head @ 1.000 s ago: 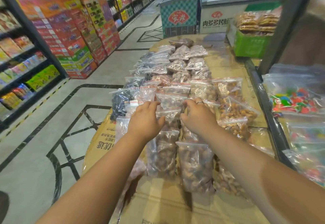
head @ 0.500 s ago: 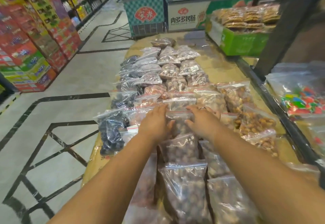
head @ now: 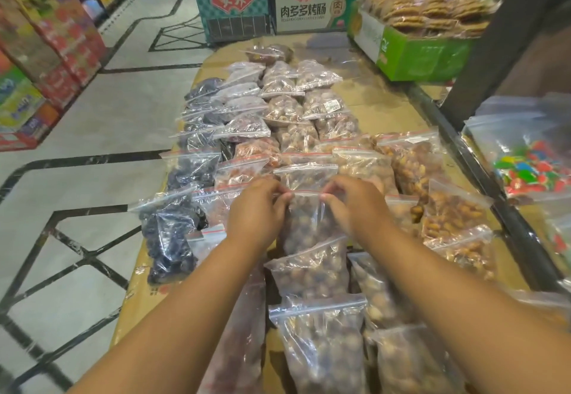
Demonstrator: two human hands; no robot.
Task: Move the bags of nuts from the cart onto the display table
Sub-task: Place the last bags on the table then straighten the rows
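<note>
Clear zip bags of nuts and dried fruit lie in rows on the cardboard-covered display table [head: 389, 106]. My left hand [head: 256, 208] and my right hand [head: 352, 202] both pinch the red-striped top edge of one bag of brown nuts [head: 309, 223] in the middle row. That bag lies flat, overlapping the bag nearer me [head: 312, 270]. Bags of dark fruit [head: 170, 233] lie to its left, bags of golden nuts [head: 451, 214] to its right. No cart is in view.
A green box of round biscuits [head: 426, 50] stands at the table's far right. Bags of coloured sweets [head: 531, 168] sit on a shelf to the right, behind a black rail [head: 482, 171]. Freezers [head: 309, 1] stand beyond the table. Tiled aisle floor [head: 102, 134] runs along the left.
The view has tilted and moved closer along the table. Both hands stay at the middle row, and their fingertips have come together on the top edge of the bag.
</note>
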